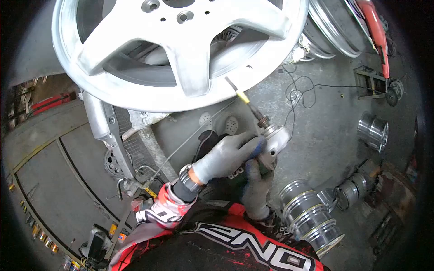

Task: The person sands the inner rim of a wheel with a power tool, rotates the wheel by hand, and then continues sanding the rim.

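A large pale alloy wheel rim (192, 63) fills the top of the head view. Below its lower right edge is a power tool (275, 141) with a silver head and a thin shaft with a yellow band (242, 96), whose tip overlaps the rim's edge in view. My left hand (226, 156), in a grey glove, has its fingers wrapped against the tool's head. My right hand (257, 189), also gloved and blurred, is below the tool, around its body; its fingertips are partly hidden.
A metal stand arm (101, 119) rises at the left of the rim. Stacked rims (307, 210) stand at the lower right, another rim (373, 131) lies farther right. A black cable (325, 86) loops across the floor. A red tool (376, 29) is at the upper right.
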{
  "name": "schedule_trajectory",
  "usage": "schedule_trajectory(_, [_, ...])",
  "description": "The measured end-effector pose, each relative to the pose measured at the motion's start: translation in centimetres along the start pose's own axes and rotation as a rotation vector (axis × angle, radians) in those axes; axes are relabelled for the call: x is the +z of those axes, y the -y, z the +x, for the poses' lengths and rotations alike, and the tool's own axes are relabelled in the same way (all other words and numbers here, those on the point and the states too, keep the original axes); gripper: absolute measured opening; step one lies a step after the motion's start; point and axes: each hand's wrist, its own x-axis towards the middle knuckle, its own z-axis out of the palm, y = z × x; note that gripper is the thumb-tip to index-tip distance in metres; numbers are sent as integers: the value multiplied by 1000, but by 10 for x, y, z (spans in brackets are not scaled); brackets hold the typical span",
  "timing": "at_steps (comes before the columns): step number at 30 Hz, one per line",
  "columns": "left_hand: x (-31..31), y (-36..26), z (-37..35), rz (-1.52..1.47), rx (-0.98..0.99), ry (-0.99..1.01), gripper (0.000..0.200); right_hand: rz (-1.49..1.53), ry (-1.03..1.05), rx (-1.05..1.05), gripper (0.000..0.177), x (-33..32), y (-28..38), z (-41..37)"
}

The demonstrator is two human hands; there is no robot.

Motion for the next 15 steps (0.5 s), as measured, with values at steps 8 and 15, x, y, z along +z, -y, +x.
schedule_trajectory(8, [-5,-5,-17,-118,-76,-34,43,-29,-33,-27,77,7,-7,-13])
schedule_trajectory(15, [2,4,-9,-54,7,-3,27,-2,0,15,81,-5,-9,-6])
